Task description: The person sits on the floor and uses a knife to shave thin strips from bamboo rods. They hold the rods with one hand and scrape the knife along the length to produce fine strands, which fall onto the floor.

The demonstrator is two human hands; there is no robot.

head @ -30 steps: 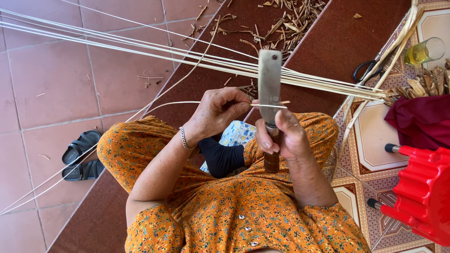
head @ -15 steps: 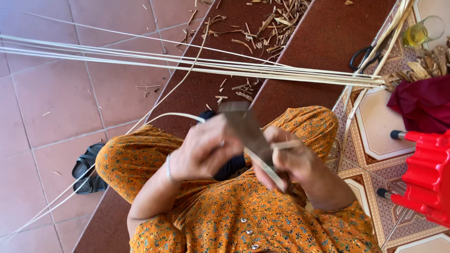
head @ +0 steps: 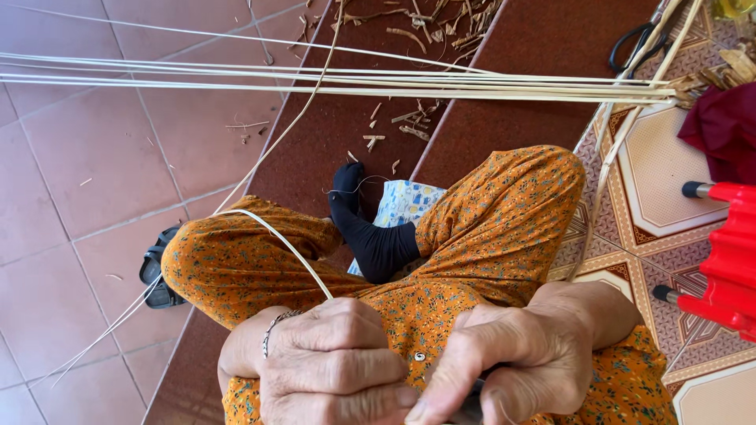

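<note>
Our left hand (head: 335,362) has fingers curled together around a pale cane strip (head: 276,236), which arcs up over the orange-clad knee (head: 228,264). Beside it, our right hand (head: 516,358) clenches a dark handle (head: 472,405). Beyond the knee lie bundled cane strips (head: 354,79).

I sit on the floor of a home that doubles as a small craft workshop. Terracotta floor tiles (head: 87,197) meet patterned tiles (head: 654,189) around a dark red strip (head: 346,134). Long split cane strips (head: 331,79) lie across it, with shavings (head: 409,118) scattered about, scissors (head: 634,47), a sandal (head: 157,267) and a red plastic stool (head: 728,260) nearby.
</note>
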